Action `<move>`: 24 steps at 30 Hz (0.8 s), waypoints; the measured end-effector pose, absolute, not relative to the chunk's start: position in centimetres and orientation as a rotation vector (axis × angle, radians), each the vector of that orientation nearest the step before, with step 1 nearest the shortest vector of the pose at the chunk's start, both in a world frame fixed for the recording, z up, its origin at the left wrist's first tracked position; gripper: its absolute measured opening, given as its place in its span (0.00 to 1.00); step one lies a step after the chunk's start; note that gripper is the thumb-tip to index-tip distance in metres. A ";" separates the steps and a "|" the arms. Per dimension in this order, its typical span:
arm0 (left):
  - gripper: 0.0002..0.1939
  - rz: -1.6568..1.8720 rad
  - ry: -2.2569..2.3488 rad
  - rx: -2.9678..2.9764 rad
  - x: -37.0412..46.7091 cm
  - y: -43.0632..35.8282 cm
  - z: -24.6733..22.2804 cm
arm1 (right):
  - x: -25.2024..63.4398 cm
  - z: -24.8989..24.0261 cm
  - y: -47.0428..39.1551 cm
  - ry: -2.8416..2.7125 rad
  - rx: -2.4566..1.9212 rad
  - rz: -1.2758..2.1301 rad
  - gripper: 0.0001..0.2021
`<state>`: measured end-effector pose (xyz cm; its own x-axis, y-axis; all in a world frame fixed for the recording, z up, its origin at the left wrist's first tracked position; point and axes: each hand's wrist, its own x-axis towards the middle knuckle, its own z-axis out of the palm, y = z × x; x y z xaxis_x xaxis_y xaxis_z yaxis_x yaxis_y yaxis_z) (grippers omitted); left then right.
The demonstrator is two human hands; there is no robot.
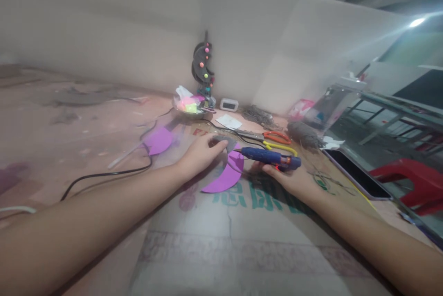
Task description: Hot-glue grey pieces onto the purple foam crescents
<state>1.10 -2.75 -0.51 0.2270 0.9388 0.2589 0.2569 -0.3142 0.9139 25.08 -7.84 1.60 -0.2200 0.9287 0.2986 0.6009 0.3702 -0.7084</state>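
Note:
My left hand (204,152) is closed, thumb and fingers pinching the upper end of a purple crescent (228,175), where a grey covering (226,142) shows, perhaps grey yarn. The crescent's pointed purple tail hangs down to the left. In my right hand (287,178) is a blue hot glue gun (265,155) with a small red light on it. Its nozzle points left and reaches the crescent's upper part; whether it touches cannot be made out. The right fingers are partly hidden under the gun.
Orange-handled scissors (277,137) lie behind the glue gun. Grey yarn (259,116), a phone (358,173) and a clear bottle (341,102) stand or lie around. Another purple piece (159,140) lies left near a black cable (107,173). A decorated grey crescent (202,63) stands at the wall.

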 end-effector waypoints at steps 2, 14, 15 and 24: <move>0.14 1.097 1.122 1.720 1.1 -2.9 -0.3 | 25.1 1.6 -7.9 -1.919 -1.352 0.582 0.10; 0.15 1.091 1.158 1.772 1.1 -2.9 -0.3 | 25.0 1.0 -7.7 -1.963 -1.401 0.484 0.13; 0.15 1.093 1.154 1.771 1.1 -2.9 -0.4 | 24.9 1.0 -7.7 -1.964 -1.404 0.480 0.13; 0.15 1.102 1.137 1.814 1.2 -3.0 -0.5 | 24.9 0.9 -7.6 -1.991 -1.400 0.438 0.13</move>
